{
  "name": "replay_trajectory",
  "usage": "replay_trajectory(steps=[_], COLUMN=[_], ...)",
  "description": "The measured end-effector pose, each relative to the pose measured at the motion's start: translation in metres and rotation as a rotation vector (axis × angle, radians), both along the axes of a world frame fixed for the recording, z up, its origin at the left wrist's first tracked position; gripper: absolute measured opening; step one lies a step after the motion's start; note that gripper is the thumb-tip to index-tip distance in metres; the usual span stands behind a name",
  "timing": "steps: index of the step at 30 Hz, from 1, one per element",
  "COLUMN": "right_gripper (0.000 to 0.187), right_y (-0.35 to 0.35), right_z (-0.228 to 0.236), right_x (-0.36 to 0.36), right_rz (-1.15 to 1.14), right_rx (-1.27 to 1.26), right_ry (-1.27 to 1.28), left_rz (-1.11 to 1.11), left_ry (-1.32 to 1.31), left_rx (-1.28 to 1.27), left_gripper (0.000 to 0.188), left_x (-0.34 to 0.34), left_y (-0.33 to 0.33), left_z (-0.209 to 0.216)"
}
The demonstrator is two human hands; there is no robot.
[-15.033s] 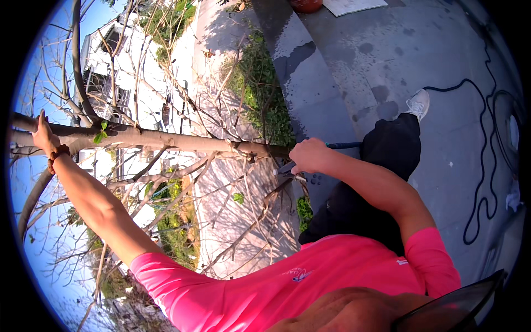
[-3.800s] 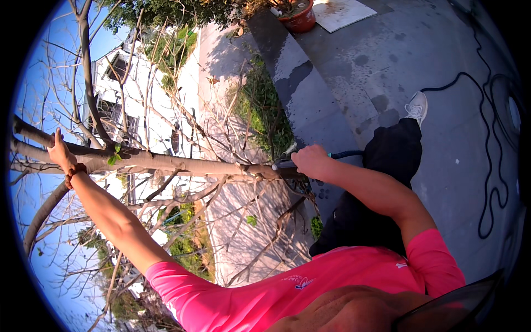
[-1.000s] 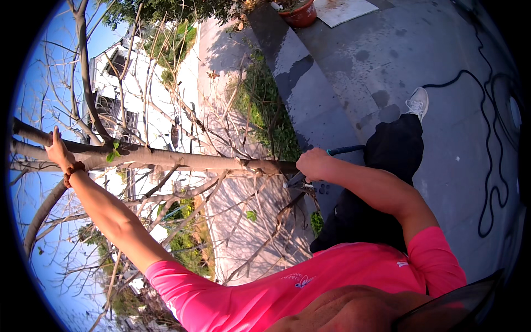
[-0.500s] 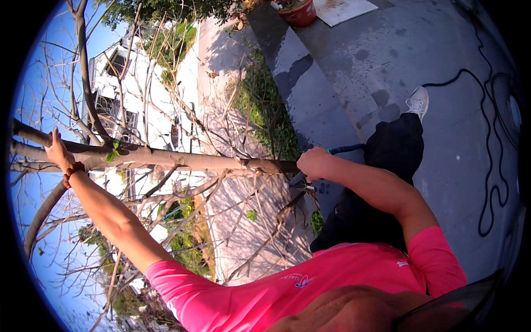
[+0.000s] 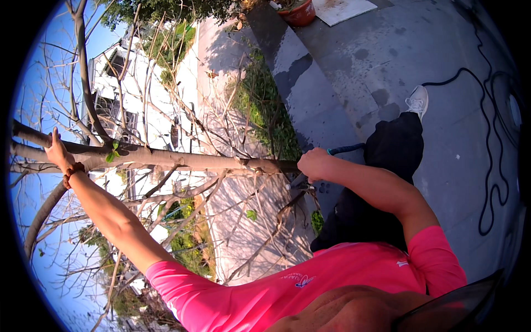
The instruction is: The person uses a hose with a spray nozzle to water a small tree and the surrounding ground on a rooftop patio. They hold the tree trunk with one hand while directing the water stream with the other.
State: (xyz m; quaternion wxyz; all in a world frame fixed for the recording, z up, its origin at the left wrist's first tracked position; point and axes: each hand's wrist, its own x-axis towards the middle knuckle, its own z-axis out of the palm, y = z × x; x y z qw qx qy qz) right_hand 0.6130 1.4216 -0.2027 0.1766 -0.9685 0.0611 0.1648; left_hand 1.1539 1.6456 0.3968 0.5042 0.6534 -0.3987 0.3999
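Fingers of my left hand [image 5: 57,150] wrap the bare branch [image 5: 182,160], while my right hand [image 5: 314,164] fists a dark tool handle [image 5: 345,148].

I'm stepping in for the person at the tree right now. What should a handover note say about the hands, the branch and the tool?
Left hand: gripping the long bare branch far out, arm stretched.
Right hand: closed on a dark-handled tool where the branch ends near the person; its working end is hidden behind the hand.
Branch: lies across the view, side twigs on. Whether it is cut through cannot be seen.
Left: judging by the twigs, trimming looks unfinished.
Mind the black cable looped on the pavement.
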Motion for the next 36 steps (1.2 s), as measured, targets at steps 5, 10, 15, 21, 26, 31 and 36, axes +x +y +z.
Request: replay_trajectory(steps=[5, 10, 15, 21, 26, 31, 36], right_gripper=[0.01, 0.009, 0.011, 0.015, 0.018, 0.023, 0.017], right_y=[-0.014, -0.007, -0.003, -0.013, -0.004, -0.004, -0.014], right_z=[0.004, 0.0, 0.014, 0.0, -0.006, 0.001, -0.001], right_x=[0.004, 0.002, -0.001, 0.005, 0.003, -0.004, 0.004], right_rz=[-0.273, -0.247, -0.039, -0.295, -0.142, -0.011, -0.328], right_rx=[0.002, 0.025, 0.016, 0.021, 0.036, 0.031, 0.007], right_ry=[-0.254, -0.248, 0.033, -0.224, -0.049, -0.016, -0.265], left_rz=[-0.004, 0.107, 0.048, 0.071, 0.056, 0.123, 0.132], left_ry=[0.02, 0.012, 0.023, 0.065, 0.048, 0.054, 0.093], left_rx=[-0.017, 0.03, -0.022, -0.022, -0.055, 0.038, 0.033], left_gripper=[0.043, 0.044, 0.045, 0.045, 0.057, 0.052, 0.049], left_x=[-0.01, -0.004, 0.002, 0.011, 0.025, 0.038, 0.039], left_y=[-0.012, 0.0, 0.002, -0.002, 0.002, 0.015, 0.005], left_z=[-0.008, 0.005, 0.005, 0.019, 0.022, 0.047, 0.036])
